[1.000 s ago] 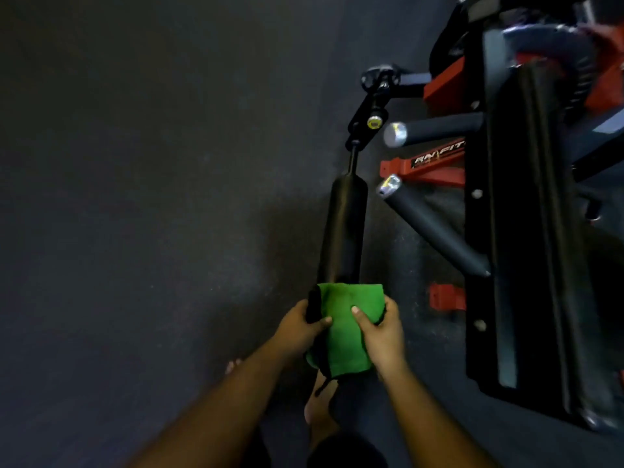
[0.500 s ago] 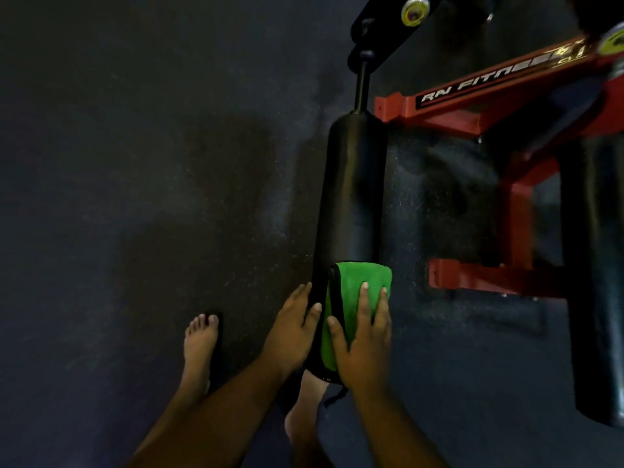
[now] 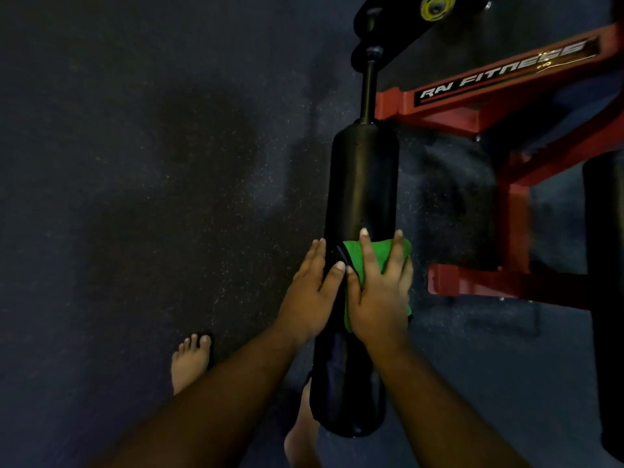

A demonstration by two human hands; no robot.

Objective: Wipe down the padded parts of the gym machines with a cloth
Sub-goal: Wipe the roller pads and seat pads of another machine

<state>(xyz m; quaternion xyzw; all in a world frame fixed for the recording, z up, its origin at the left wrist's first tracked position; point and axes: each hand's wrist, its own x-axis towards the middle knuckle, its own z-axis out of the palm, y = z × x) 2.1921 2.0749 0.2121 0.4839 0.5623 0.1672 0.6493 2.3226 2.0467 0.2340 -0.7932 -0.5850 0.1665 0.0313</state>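
head: cloth (image 3: 369, 261) apparently pressed on pad (image 3: 364, 184)

green cloth (image 3: 374, 261): mostly covered by the right hand (image 3: 378, 298); only its upper edge and a strip at the thumb side showed.
black foam roller pad (image 3: 363, 184): its middle was hidden under the cloth and both hands.
left hand (image 3: 310, 295): its palm side lay out of sight against the pad.
right foot (image 3: 300, 434): largely hidden behind the pad's lower end, cut by the bottom edge.
red frame (image 3: 472, 106): ran off the right edge; the label's first word was unclear.
second black pad (image 3: 604, 265): cut off by the right edge.
yellow knob (image 3: 435, 6): clipped by the top edge.
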